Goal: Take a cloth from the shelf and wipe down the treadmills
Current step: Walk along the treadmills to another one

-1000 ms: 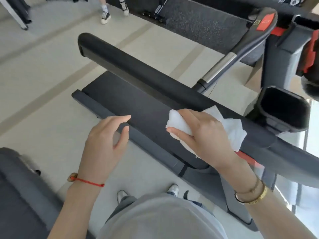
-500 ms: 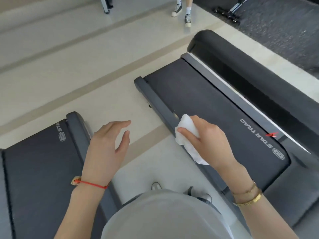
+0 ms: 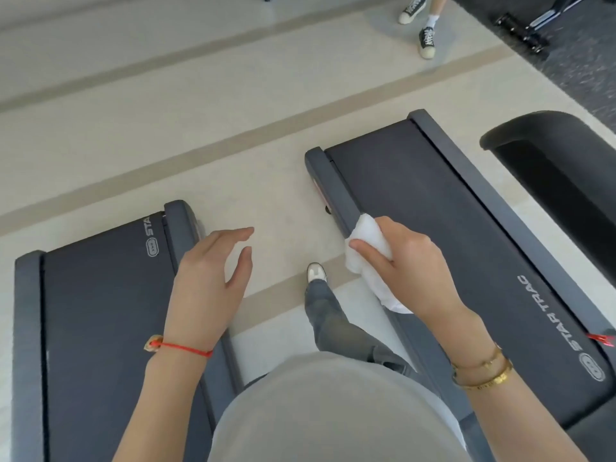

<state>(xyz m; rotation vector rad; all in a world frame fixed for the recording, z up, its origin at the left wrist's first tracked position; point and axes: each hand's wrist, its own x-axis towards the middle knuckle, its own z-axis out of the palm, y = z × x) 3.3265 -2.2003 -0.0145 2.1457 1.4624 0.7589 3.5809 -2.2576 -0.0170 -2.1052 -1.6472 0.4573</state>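
Observation:
My right hand (image 3: 410, 265) grips a crumpled white cloth (image 3: 366, 251), held over the left side rail of the right treadmill (image 3: 433, 201); its dark belt carries white STAR TRAC lettering. My left hand (image 3: 210, 278) hovers with fingers relaxed and holds nothing, above the floor gap beside the left treadmill (image 3: 100, 311). I stand between the two treadmills, one foot (image 3: 316, 272) stepped forward on the floor.
A black padded handrail (image 3: 550, 151) juts in at the far right. Another person's legs in dark sneakers (image 3: 425, 38) stand on the pale striped floor at the top. Black equipment (image 3: 526, 28) sits on dark matting at the top right.
My view swung from the right treadmill's handrail, where the cloth lay, down to the two decks. My right hand brought the cloth to the side rail. My foot stepped forward.

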